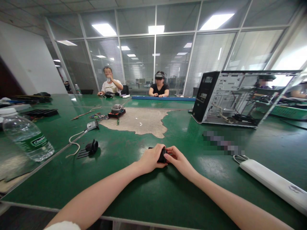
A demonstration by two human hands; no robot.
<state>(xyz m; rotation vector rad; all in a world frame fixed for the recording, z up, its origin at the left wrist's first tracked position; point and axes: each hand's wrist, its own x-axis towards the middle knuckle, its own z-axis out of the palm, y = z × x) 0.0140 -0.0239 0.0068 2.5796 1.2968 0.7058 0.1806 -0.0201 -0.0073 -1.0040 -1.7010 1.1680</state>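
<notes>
The left hand [152, 159] was closed over the black part [163, 156]; the right hand [178, 159] pinched its right end between thumb and fingertips. The part lay between both hands, over the middle of the near worktop [134, 198]; contact with the surface could not be confirmed. Probable faults: uneven force between the hands could twist the part or make it slip; sudden release could drop it; concealed edges could be strained, since the fingers covered most of them.

To the left lay a round black piece [92, 147], with a cable [76, 142] leading to a bracket [93, 125]. A wide leftward sweep could scatter these, or tip the bottle [28, 137] farther out. To the right lay a white bar [273, 183]; its cord [240, 158] could snag a sleeve. Beyond it stood an open PC case [230, 99].
</notes>
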